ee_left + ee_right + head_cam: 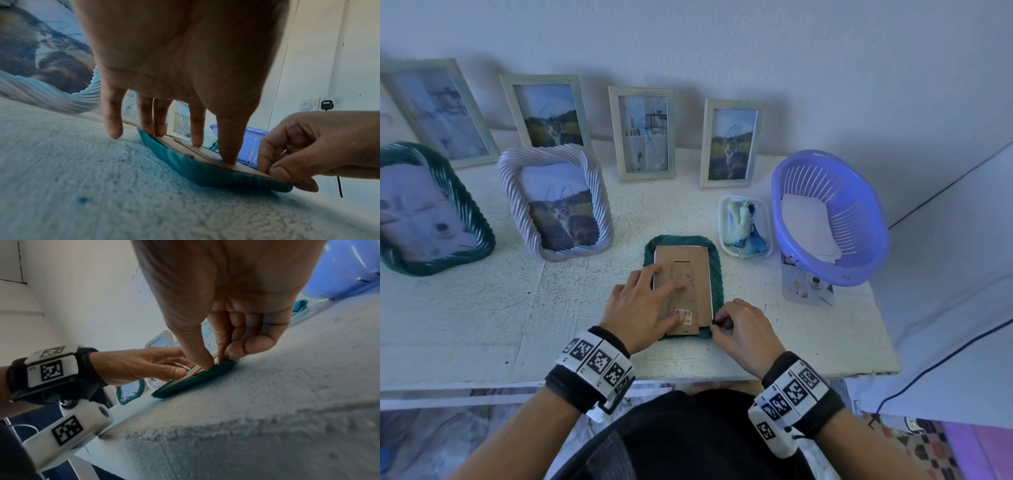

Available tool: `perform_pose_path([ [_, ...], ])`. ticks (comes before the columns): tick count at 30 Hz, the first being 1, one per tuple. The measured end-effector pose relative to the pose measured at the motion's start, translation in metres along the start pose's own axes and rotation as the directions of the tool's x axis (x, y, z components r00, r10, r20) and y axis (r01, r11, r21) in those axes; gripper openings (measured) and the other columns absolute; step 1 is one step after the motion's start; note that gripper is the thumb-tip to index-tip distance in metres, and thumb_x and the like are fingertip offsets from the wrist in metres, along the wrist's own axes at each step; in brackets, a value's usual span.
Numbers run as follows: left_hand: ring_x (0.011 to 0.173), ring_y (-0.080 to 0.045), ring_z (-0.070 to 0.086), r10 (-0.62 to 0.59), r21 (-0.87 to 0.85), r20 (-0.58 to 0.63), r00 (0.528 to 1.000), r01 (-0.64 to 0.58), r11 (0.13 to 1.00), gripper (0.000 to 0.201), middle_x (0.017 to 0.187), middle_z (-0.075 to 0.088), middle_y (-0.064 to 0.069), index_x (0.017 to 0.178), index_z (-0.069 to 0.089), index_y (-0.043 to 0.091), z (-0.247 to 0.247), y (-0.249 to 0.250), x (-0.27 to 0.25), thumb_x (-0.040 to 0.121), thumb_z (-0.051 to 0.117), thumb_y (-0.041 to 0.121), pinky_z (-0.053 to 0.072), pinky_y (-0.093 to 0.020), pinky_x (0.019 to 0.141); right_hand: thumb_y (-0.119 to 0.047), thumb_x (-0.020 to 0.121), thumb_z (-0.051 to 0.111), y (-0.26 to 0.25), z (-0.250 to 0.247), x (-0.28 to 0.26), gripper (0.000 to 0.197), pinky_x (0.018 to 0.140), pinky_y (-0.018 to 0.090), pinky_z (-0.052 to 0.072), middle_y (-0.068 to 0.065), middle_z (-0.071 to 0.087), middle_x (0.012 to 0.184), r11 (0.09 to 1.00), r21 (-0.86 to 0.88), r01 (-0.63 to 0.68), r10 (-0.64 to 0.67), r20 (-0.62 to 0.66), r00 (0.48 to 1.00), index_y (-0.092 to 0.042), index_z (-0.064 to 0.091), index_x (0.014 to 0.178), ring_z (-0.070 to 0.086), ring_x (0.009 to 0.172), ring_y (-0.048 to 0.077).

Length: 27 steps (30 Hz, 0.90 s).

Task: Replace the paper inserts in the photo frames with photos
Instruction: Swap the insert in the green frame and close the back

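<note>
A teal twisted-rim photo frame [717, 274] lies face down on the white table [482, 308], close to the front edge. Its brown backing board [690, 263] faces up, with a white sheet edge showing beneath. My left hand [674, 301] presses flat on the board with straight fingers [197, 129] and thumb. My right hand [717, 323] pinches a small black clip at the frame's near right corner [224, 364], thumb and forefinger curled together. What sits inside the frame is hidden.
Six standing frames line the back and left: a white twisted one [554, 202], a teal one [431, 209], several flat pale ones. A purple basket [859, 205] holding white sheets, a white tray [722, 219] with cloth and a clear holder [804, 291] stand on the right.
</note>
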<state>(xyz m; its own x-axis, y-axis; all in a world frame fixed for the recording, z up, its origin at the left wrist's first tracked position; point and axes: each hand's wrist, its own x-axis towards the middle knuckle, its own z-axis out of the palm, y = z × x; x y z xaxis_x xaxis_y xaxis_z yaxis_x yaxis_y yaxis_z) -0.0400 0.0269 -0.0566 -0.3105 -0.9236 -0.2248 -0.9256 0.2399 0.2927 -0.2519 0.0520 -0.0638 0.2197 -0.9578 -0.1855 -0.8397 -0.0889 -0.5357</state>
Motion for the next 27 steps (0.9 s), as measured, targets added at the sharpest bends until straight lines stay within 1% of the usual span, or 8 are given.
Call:
perform_pose_path([
  [7, 0.13, -0.021, 0.035, 0.007, -0.023, -0.006, 1.0, -0.007, 1.0, 0.058, 0.148, 0.026, -0.001, 0.138, 0.038, 0.042, 0.0024, -0.0027, -0.0002, 0.086, 0.049, 0.065, 0.042, -0.042, 0.101, -0.021, 0.084, 0.061, -0.0037, 0.0014, 0.0016, 0.009, 0.065, 0.029, 0.042, 0.001, 0.055, 0.084, 0.999, -0.011, -0.031, 0.031, 0.003, 1.0, -0.012, 0.059, 0.083, 0.053, 0.074, 0.017],
  [11, 0.129, -0.021, 0.035, 0.007, -0.022, -0.007, 1.0, -0.007, 1.0, 0.058, 0.145, 0.028, 0.0, 0.137, 0.04, 0.044, 0.0023, -0.0046, 0.0009, 0.084, 0.05, 0.067, 0.043, -0.042, 0.099, -0.021, 0.081, 0.062, -0.0059, 0.0014, 0.0035, 0.008, 0.06, 0.028, 0.042, -0.003, 0.057, 0.074, 0.991, 0.067, -0.116, 0.116, 0.012, 0.993, -0.013, 0.059, 0.08, 0.055, 0.07, 0.016],
  [13, 0.128, -0.02, 0.036, 0.006, -0.018, -0.005, 1.0, -0.006, 1.0, 0.058, 0.145, 0.028, 0.0, 0.136, 0.04, 0.044, 0.0019, -0.0046, 0.0016, 0.084, 0.051, 0.067, 0.044, -0.042, 0.099, -0.021, 0.081, 0.062, -0.0075, 0.0009, 0.0062, 0.008, 0.061, 0.028, 0.043, -0.002, 0.061, 0.075, 0.981, 0.098, -0.169, 0.167, 0.026, 0.986, -0.013, 0.061, 0.081, 0.057, 0.071, 0.015],
  [15, 0.128, -0.021, 0.036, 0.005, -0.015, -0.002, 1.0, -0.005, 1.0, 0.058, 0.145, 0.028, 0.0, 0.136, 0.04, 0.043, 0.0014, -0.004, 0.0017, 0.084, 0.052, 0.066, 0.044, -0.043, 0.098, -0.021, 0.082, 0.061, -0.0078, 0.0013, 0.0079, 0.008, 0.062, 0.027, 0.044, -0.001, 0.063, 0.076, 0.977, 0.103, -0.185, 0.182, 0.036, 0.983, -0.014, 0.061, 0.081, 0.057, 0.073, 0.016],
  [18, 0.128, -0.022, 0.037, 0.001, 0.0, 0.001, 1.0, -0.001, 1.0, 0.058, 0.146, 0.029, -0.002, 0.136, 0.041, 0.043, 0.0008, -0.0029, 0.0014, 0.084, 0.052, 0.065, 0.045, -0.044, 0.097, -0.021, 0.084, 0.06, -0.0059, 0.0026, 0.0062, 0.007, 0.061, 0.028, 0.043, -0.002, 0.06, 0.075, 0.983, 0.089, -0.161, 0.158, 0.045, 0.986, -0.013, 0.06, 0.083, 0.057, 0.072, 0.016],
  [21, 0.127, -0.024, 0.038, 0.004, 0.009, -0.002, 1.0, -0.004, 1.0, 0.059, 0.145, 0.03, -0.004, 0.137, 0.042, 0.041, 0.0007, -0.0017, 0.0015, 0.084, 0.053, 0.065, 0.046, -0.045, 0.095, -0.02, 0.084, 0.058, -0.0043, 0.0042, 0.0033, 0.008, 0.056, 0.025, 0.037, -0.002, 0.057, 0.073, 0.994, 0.032, -0.103, 0.102, 0.036, 0.994, -0.013, 0.057, 0.083, 0.055, 0.07, 0.016],
  [24, 0.127, -0.024, 0.039, 0.003, 0.02, -0.005, 1.0, -0.002, 1.0, 0.059, 0.146, 0.03, -0.003, 0.137, 0.042, 0.041, 0.0019, -0.002, 0.0012, 0.084, 0.052, 0.065, 0.046, -0.044, 0.094, -0.02, 0.084, 0.058, -0.0034, 0.0027, 0.0038, 0.007, 0.058, 0.028, 0.04, -0.004, 0.055, 0.07, 0.996, 0.031, -0.08, 0.079, 0.045, 0.996, -0.013, 0.056, 0.083, 0.055, 0.068, 0.017],
  [27, 0.126, -0.024, 0.04, 0.005, 0.013, -0.013, 1.0, -0.005, 1.0, 0.059, 0.146, 0.031, -0.004, 0.137, 0.043, 0.041, 0.0024, -0.0025, 0.0012, 0.084, 0.053, 0.065, 0.047, -0.044, 0.093, -0.017, 0.083, 0.06, -0.0012, -0.0002, 0.005, 0.006, 0.055, 0.024, 0.037, -0.008, 0.052, 0.065, 0.996, 0.062, -0.058, 0.054, 0.064, 0.996, -0.015, 0.055, 0.081, 0.051, 0.062, 0.011],
])
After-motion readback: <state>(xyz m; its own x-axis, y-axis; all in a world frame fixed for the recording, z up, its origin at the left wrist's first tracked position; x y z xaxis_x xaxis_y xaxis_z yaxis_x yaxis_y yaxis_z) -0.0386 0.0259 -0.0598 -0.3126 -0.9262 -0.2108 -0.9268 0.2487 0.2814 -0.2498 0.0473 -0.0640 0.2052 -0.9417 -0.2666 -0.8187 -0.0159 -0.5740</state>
